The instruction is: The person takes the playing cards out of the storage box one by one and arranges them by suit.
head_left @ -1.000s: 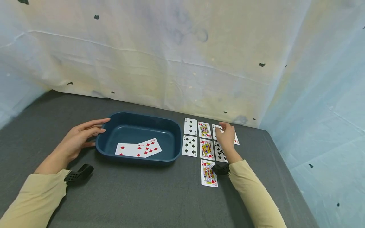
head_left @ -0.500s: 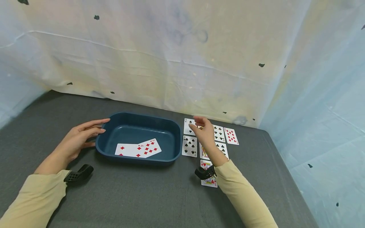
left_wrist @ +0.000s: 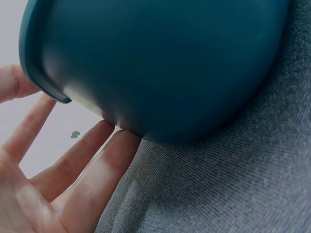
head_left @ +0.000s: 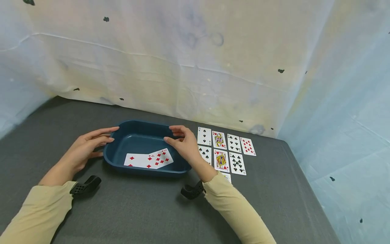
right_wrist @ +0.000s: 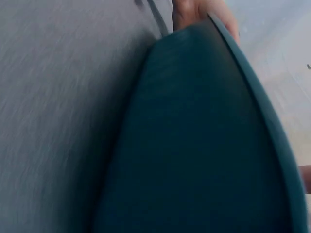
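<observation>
The left hand rests at the left end of a dark blue rectangular tray. In the left wrist view its extended fingers press against the tray's outer wall below the rim. Inside the tray, two diamond playing cards lie face up and overlap. The right hand hovers over the tray's right end, thumb apart from the bent fingers, with no card visible in it. Just right of the tray, several playing cards lie face up in rows; the right forearm covers part of the king of hearts.
A dark grey cloth-covered table bears everything. Behind it hangs a pale mottled sheet, with a light blue one to the right. Dark bands with black devices are worn on both wrists.
The right hand has moved left from the card rows to over the tray's right end, uncovering the club and queen cards. The left hand and the tray's cards have stayed put.
</observation>
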`<state>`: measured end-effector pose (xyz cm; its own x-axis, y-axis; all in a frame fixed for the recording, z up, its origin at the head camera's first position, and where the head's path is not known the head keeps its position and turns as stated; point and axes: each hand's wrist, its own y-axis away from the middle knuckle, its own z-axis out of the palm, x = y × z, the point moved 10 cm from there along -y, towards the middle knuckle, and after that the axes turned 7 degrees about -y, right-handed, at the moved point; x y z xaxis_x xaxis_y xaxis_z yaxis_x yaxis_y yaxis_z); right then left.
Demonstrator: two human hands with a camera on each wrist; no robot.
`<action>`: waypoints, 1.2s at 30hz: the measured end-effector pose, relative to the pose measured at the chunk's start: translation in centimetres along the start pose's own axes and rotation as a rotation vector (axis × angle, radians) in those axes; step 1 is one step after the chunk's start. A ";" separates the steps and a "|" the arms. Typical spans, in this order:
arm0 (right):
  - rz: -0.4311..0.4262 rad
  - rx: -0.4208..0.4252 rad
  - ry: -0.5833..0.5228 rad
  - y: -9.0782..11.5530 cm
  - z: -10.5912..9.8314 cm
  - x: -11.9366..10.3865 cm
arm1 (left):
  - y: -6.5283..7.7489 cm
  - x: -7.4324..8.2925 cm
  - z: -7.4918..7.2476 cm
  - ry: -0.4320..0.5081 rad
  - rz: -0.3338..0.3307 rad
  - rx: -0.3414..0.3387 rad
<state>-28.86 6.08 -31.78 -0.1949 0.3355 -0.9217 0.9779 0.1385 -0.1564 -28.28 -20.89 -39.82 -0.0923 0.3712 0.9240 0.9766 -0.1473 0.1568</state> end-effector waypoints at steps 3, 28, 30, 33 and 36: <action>0.012 -0.039 -0.005 -0.1 1.6 -0.1 | 0.0 0.1 0.0 -0.001 0.002 0.006; 0.005 -0.496 0.414 1.1 9.4 1.2 | 0.0 0.1 0.0 0.019 -0.008 0.001; -0.008 -0.521 0.502 1.3 9.8 1.4 | 0.1 0.1 0.0 0.022 -0.007 0.002; -0.012 -0.535 0.594 1.4 9.9 1.5 | 0.1 0.1 0.0 0.020 -0.005 0.005; 0.006 -0.526 0.615 1.5 9.8 1.5 | 0.1 0.1 0.0 0.015 -0.004 0.008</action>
<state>-26.98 -2.39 -36.91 -0.3461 0.7686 -0.5381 0.8455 0.5041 0.1763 -28.18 -20.93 -39.74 -0.0993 0.3582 0.9283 0.9777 -0.1382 0.1580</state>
